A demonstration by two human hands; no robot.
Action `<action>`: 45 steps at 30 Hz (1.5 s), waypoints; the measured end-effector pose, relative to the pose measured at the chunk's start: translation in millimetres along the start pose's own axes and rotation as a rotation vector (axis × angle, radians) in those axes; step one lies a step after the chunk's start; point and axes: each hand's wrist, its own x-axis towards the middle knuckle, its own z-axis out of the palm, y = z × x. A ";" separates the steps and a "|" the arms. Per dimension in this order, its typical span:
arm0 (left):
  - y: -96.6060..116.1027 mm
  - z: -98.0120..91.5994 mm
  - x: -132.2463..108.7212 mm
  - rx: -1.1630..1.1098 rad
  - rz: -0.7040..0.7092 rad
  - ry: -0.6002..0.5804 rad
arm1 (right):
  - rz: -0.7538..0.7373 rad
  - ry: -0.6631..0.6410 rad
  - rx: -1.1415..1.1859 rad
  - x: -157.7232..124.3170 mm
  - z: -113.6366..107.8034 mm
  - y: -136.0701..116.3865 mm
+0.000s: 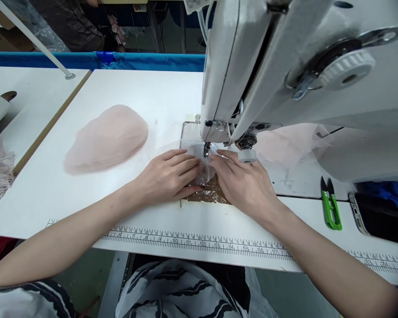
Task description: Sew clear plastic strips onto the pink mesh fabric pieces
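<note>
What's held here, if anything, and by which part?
The left hand and right hand touch the sheer fabric at opposite sides, beside the presser foot; gripping can't be told.

- One view, worn on the head, looks forward and down at the table (172, 97).
- The left hand (169, 176) and right hand (242, 183) lie near, about mid-frame.
- The machine (272, 97) looms close, crowding the upper right.
- The lap (182, 291) shows at bottom middle; at the top, the view reaches past the blue cloth (159, 62).
</note>
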 end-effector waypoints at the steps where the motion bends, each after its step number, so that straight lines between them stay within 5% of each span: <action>1: -0.9 -0.6 -0.5 -0.002 0.031 0.025 | -0.008 0.009 0.006 0.1 -1.0 0.1; 10: 1.6 2.1 1.3 0.001 0.083 0.114 | -0.074 0.023 0.053 4.9 -8.9 -3.4; 17: 3.6 8.0 2.9 -0.059 -0.137 0.030 | -0.086 0.188 0.086 2.9 -3.5 -2.1; 29: -7.2 12.4 25.3 -0.290 -0.465 -0.113 | 0.339 0.108 0.188 14.0 6.2 5.5; 34: -0.7 24.3 31.4 -0.158 -0.539 0.010 | 0.375 0.118 0.188 14.5 10.9 3.6; 45: 0.2 31.2 28.6 -0.073 -0.483 0.031 | 0.372 0.104 0.253 15.2 10.4 3.8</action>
